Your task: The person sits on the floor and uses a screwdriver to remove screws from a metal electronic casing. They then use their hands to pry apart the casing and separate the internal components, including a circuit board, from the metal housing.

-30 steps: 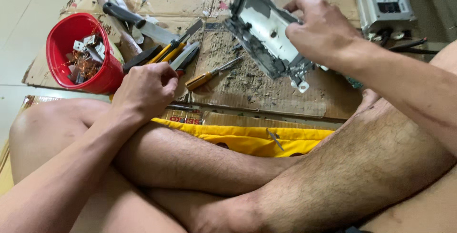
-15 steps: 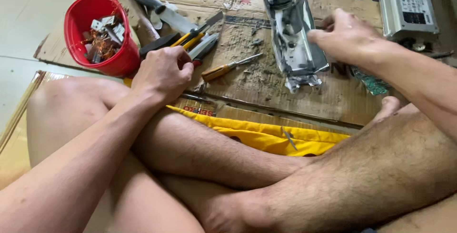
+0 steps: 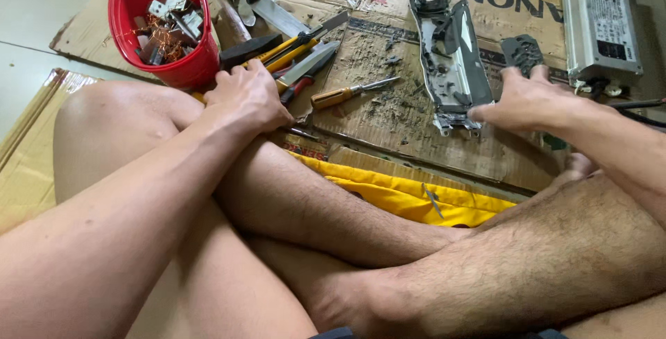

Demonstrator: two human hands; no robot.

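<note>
Cardboard: right hand touches metal housing.

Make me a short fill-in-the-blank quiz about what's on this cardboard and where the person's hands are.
1. The bucket holding metal scraps is coloured ____.
2. The right hand touches the lower end of a grey metal ____.
3. The screwdriver with the amber handle lies between the left hand and the ____.
4. The silver box lies at the far ____ side.

Missing words: red; casing; casing; right
</note>
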